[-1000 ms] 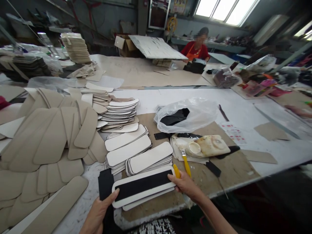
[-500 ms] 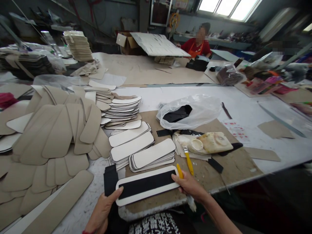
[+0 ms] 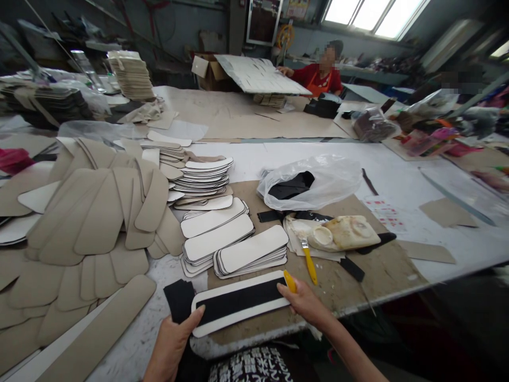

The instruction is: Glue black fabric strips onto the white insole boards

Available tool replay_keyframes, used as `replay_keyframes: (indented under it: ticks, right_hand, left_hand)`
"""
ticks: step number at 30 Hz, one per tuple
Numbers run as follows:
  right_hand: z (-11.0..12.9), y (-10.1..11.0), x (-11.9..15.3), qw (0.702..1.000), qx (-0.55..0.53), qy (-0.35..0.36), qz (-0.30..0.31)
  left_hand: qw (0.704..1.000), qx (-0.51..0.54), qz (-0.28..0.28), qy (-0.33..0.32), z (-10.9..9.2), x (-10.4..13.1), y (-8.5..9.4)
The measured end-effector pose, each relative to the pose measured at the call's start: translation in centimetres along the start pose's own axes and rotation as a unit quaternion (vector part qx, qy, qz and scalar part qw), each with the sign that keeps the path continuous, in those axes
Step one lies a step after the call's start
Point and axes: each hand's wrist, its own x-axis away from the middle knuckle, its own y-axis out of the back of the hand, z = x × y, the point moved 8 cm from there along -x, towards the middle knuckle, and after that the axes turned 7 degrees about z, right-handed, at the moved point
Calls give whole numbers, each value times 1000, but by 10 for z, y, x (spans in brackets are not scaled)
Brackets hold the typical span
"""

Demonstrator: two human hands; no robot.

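Observation:
A long white panel [image 3: 243,315] with rounded ends is held level above the table's near edge. Along its middle lies a black strip [image 3: 238,300]. My left hand [image 3: 173,339] grips the panel's left end, thumb on top, fingers hidden beneath. More black strips [image 3: 178,297] stick out beside that hand; whether it holds them too, I cannot tell. At the right end, my right hand [image 3: 306,302] pinches the panel with its thumb on the black strip. A yellow handle [image 3: 290,281] also sits in this hand, and a bit of whitish tip shows below the hand.
Stacked white panels [image 3: 252,249] lie just beyond. A yellow-handled brush [image 3: 309,263] rests by a glue-stained container [image 3: 353,233]. Black pieces fill a plastic bag [image 3: 338,178]. Beige panels [image 3: 99,212] are heaped left. Across the table, a person in red [image 3: 324,77] touches a large board [image 3: 262,74].
Both hands keep their grip, and the panel has barely shifted. The black strips by my left hand have tilted and spread leftward. The person opposite now has a hand on the board's edge.

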Motion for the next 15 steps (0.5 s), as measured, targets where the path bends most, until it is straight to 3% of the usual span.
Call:
replay_keyframes:
  ticks: [9,15]
  right_hand:
    - [-2,-4,-1,1000,-6,3,15]
    - [5,-1,1,999,-33,-7,32]
  left_hand:
    - [998,-58,-29,-8,-3,2,3]
    - [999,-30,-24,3,-10,9,-3]
